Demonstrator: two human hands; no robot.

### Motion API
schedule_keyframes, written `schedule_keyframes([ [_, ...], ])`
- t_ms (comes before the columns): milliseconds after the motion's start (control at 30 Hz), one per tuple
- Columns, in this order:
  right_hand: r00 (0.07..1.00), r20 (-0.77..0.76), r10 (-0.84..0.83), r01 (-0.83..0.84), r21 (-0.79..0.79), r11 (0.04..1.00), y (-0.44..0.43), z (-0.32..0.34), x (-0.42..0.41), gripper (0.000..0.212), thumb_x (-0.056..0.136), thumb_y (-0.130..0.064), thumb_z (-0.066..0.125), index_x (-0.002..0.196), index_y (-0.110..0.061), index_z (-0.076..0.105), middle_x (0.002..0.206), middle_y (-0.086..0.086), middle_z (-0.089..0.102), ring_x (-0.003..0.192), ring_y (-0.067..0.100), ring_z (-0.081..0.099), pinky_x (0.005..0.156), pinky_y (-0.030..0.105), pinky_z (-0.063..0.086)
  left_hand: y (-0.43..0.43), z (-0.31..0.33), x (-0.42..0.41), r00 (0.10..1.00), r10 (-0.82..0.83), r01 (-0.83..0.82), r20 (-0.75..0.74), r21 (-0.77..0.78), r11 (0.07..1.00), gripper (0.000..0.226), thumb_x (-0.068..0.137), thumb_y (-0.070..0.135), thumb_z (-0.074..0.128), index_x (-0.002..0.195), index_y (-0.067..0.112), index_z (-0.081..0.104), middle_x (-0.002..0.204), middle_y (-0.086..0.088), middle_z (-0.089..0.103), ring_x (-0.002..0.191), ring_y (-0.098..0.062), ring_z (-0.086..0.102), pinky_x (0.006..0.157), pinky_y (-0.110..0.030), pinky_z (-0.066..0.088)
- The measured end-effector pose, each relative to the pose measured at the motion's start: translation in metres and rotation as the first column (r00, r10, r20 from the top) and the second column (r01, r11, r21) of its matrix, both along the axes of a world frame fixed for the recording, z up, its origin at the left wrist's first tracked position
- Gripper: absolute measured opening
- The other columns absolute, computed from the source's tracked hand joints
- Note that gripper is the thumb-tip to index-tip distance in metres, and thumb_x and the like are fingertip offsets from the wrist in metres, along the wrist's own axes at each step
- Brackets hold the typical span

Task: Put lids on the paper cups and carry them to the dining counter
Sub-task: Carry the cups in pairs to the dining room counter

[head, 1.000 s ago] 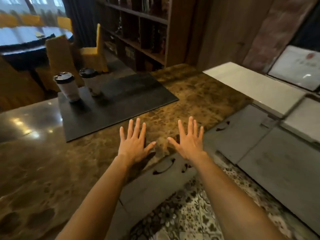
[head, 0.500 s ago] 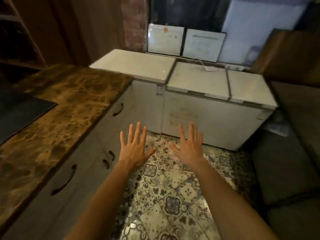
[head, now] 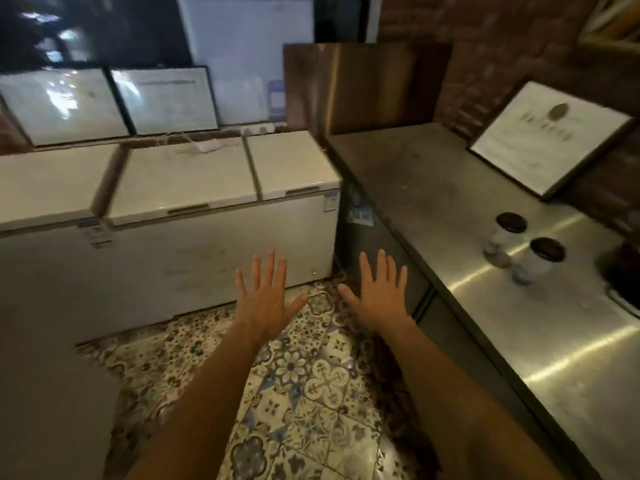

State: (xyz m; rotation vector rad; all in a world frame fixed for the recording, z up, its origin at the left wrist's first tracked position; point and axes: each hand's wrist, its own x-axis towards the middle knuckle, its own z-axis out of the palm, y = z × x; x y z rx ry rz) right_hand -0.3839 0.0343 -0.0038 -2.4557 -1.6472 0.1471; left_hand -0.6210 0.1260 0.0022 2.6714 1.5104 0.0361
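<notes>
Two white paper cups with black lids stand on a steel worktop [head: 450, 216] at the right: the far cup [head: 502, 237] and the near cup [head: 540, 261], close beside each other. My left hand [head: 265, 296] and my right hand [head: 377, 292] are stretched out in front of me over the tiled floor, palms down, fingers spread, holding nothing. Both hands are well to the left of the cups and lower in the view.
White chest freezers [head: 180, 188] fill the left and middle ahead. Framed certificates [head: 162, 98] lean behind them, and another frame [head: 543, 140] leans on the steel worktop. A sink edge [head: 623, 282] shows at far right. Patterned tiles [head: 311, 375] lie underfoot.
The view has swung right, away from the marble counter with two lidded cups, past the freezers to the steel worktop with two more cups. My hands stay spread and empty.
</notes>
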Motion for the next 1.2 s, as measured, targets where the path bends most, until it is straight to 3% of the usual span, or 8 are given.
schedule_keyframes([
  [200,0.965,-0.005,-0.261,0.261,0.015,0.965,-0.038,-0.002,0.122,0.094,0.09,-0.081,0.013,0.165,-0.025,0.008,0.171,0.02,0.007,0.158,0.038,0.003,0.122,0.062,-0.006,0.004,0.005,0.153,0.979,-0.202,0.203,0.04,-0.036,0.979,0.099,0.086,0.082,0.004,0.163,0.021,-0.007,0.171,-0.009,-0.017,0.157,-0.036,-0.013,0.121,-0.063,-0.003],
  [433,0.851,-0.049,-0.523,0.523,-0.006,0.852,-0.075,-0.008,0.217,0.084,0.098,-0.074,0.026,0.165,-0.028,0.004,0.173,0.013,-0.001,0.159,0.034,-0.001,0.125,0.061,-0.002,0.01,-0.011,0.29,0.899,-0.424,0.435,0.109,-0.115,0.893,0.095,0.091,0.081,0.012,0.162,0.022,-0.011,0.171,-0.004,-0.018,0.156,-0.029,-0.018,0.125,-0.061,-0.001],
  [600,0.734,-0.168,-0.658,0.671,0.027,0.741,-0.088,-0.028,0.278,0.084,0.098,-0.074,0.031,0.164,-0.026,0.011,0.173,0.011,0.009,0.159,0.034,0.006,0.124,0.059,-0.004,0.017,-0.017,0.378,0.799,-0.516,0.579,0.308,-0.166,0.798,0.09,0.093,0.076,0.025,0.161,0.017,0.018,0.17,-0.007,0.02,0.157,-0.028,0.014,0.125,-0.057,0.014],
  [700,0.626,-0.285,-0.726,0.765,0.04,0.643,-0.083,-0.045,0.313,0.083,0.097,-0.073,0.037,0.162,-0.026,0.017,0.172,0.009,0.016,0.158,0.033,0.013,0.125,0.056,-0.001,0.031,-0.031,0.43,0.777,-0.461,0.6,0.429,-0.283,0.748,0.087,0.095,0.072,0.042,0.162,0.02,0.019,0.17,-0.004,0.023,0.155,-0.024,0.024,0.123,-0.047,0.024],
  [800,0.467,-0.445,-0.764,0.86,0.029,0.509,-0.069,-0.059,0.349,0.081,0.096,-0.066,0.051,0.161,-0.025,0.023,0.17,0.004,0.023,0.155,0.031,0.024,0.125,0.053,0.015,0.051,-0.048,0.489,0.801,-0.384,0.58,0.459,-0.435,0.689,0.089,0.092,0.069,0.053,0.161,0.022,0.022,0.168,-0.002,0.027,0.152,-0.024,0.03,0.119,-0.04,0.03],
  [933,0.231,-0.689,-0.687,0.951,0.012,0.308,-0.048,-0.074,0.393,0.087,0.091,-0.057,0.067,0.16,-0.028,0.024,0.17,0.001,0.026,0.152,0.03,0.033,0.121,0.046,0.031,0.075,-0.064,0.56,0.8,-0.304,0.58,0.518,-0.537,0.612,0.077,0.088,0.056,0.069,0.152,0.024,0.04,0.152,-0.001,0.051,0.127,-0.016,0.053,0.095,-0.027,0.041],
  [1100,0.069,-0.785,-0.616,0.99,-0.024,0.142,-0.027,-0.102,0.438,0.11,0.076,-0.051,0.086,0.162,-0.028,0.02,0.17,0.001,0.026,0.152,0.031,0.034,0.119,0.048,0.034,0.101,-0.096,0.639,0.84,-0.201,0.526,0.505,-0.663,0.532,0.085,0.083,0.048,0.079,0.154,0.026,0.038,0.158,-0.002,0.047,0.139,-0.028,0.05,0.111,-0.046,0.043],
  [1200,0.043,-0.836,-0.546,0.997,-0.001,0.081,-0.015,-0.114,0.457,0.116,0.069,-0.044,0.094,0.16,-0.034,0.024,0.166,-0.002,0.035,0.15,0.029,0.038,0.12,0.053,0.037,0.109,-0.113,0.674,0.847,-0.189,0.515,0.497,-0.68,0.522,0.097,0.079,0.047,0.084,0.158,0.028,0.031,0.164,0.0,0.037,0.146,-0.028,0.043,0.115,-0.049,0.04],
])
